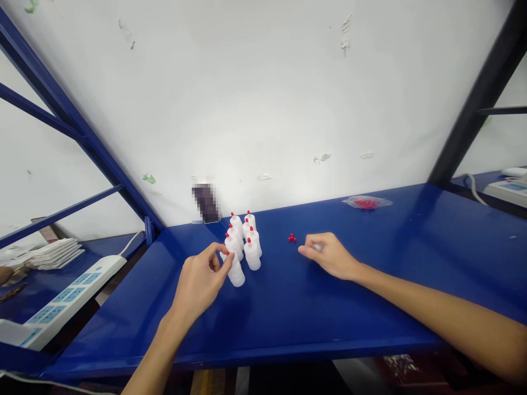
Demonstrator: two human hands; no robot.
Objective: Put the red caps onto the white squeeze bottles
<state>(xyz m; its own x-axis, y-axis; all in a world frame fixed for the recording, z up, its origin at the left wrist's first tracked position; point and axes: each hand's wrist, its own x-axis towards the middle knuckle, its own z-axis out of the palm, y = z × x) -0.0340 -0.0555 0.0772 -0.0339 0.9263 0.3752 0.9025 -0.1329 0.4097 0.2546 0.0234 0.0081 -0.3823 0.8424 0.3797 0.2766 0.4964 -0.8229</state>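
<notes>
My left hand (201,277) has thumb and forefinger pinched at the small red cap of the nearest white plastic bottle (236,275). Behind and beside that bottle stand several more white bottles (252,257) with red tips, grouped in two rows. My right hand (329,256) is closed above the blue table, right of the bottles; something pale shows between its fingers, but I cannot make out what it is. Just left of the right hand lies a little cluster of loose red caps (292,238).
A clear bag of red caps (366,203) lies at the back right of the blue table (313,318). A blurred dark object (206,203) leans on the white wall. Blue frame posts (82,131) rise at the left, beside a power strip (69,299) and stacked papers (55,255).
</notes>
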